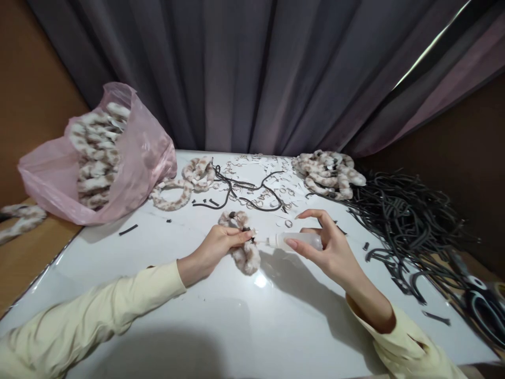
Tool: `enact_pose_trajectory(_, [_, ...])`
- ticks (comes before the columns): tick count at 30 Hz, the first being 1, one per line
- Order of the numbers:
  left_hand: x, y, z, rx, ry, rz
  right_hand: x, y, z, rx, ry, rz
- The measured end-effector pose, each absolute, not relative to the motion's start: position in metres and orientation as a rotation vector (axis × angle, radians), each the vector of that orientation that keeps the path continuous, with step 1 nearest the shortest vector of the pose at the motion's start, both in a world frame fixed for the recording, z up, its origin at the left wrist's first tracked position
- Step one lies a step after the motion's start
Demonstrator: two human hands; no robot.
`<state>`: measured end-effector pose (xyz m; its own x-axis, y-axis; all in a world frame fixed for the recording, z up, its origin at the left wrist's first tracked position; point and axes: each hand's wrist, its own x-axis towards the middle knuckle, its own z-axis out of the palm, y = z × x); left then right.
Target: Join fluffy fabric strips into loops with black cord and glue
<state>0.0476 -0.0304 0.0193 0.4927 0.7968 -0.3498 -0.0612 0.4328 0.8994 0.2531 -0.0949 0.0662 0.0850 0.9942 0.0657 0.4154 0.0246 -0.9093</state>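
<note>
My left hand pinches a fluffy white and brown piece with dark parts showing on it, held above the white table. In my right hand is a small translucent bottle, gripped between thumb and fingers and lying nearly level. The bottle's thin nozzle points left at the dark part by my left fingertips. Whether its tip touches the piece is too small to tell.
At the left, a pink bag holds several fluffy pieces. Fluffy rings, black cords and small scraps lie behind my hands. Farther right are a fluffy pile, a black cord heap and scissors.
</note>
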Motion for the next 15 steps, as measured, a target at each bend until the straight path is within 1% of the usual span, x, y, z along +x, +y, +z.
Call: enact_pose_trajectory(15, [0.0475,-0.0299,0.0201,0.989,0.925,0.613,0.2526,-0.0939,0.0639,-1.536,-1.421,0.908])
